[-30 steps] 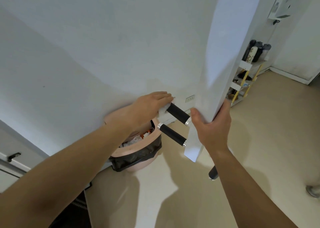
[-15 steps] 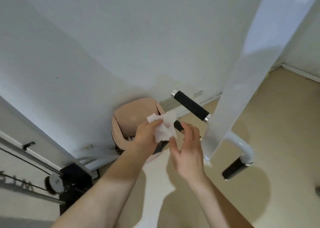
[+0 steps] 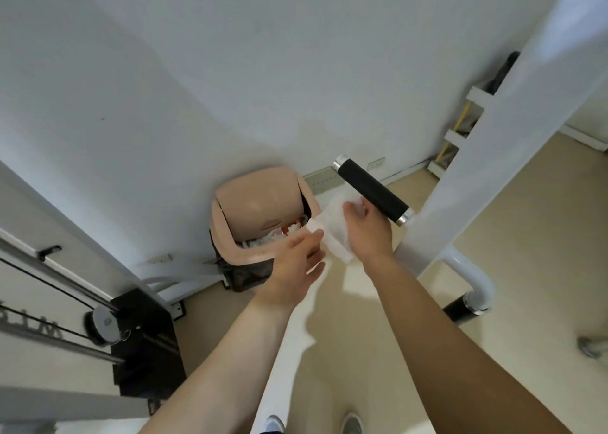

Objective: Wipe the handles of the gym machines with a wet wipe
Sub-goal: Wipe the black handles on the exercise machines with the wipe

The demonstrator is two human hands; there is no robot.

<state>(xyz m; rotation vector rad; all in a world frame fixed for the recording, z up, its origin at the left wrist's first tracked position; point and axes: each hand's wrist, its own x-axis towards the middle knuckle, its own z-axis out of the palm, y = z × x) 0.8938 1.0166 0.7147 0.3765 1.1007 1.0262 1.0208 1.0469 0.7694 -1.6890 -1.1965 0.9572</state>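
A white wet wipe (image 3: 332, 233) is stretched between both hands in the middle of the view. My left hand (image 3: 296, 265) pinches its left corner. My right hand (image 3: 368, 233) grips its right side. Just above the right hand a black foam handle (image 3: 371, 190) with silver end caps sticks out leftward from the white machine post (image 3: 473, 183). A second black handle (image 3: 460, 312) sits lower right on a curved white tube. Neither hand touches a handle.
A pink bin (image 3: 260, 209) with a dark liner and rubbish stands against the white wall, just left of the hands. A cable machine with a pulley (image 3: 105, 323) and black weight stack is at the lower left. A shelf rack (image 3: 467, 127) stands behind the post.
My left hand came off the upper handle with the wipe and my right hand left the post. Both hands now hold the wipe spread out below the handle; the view tilted down.
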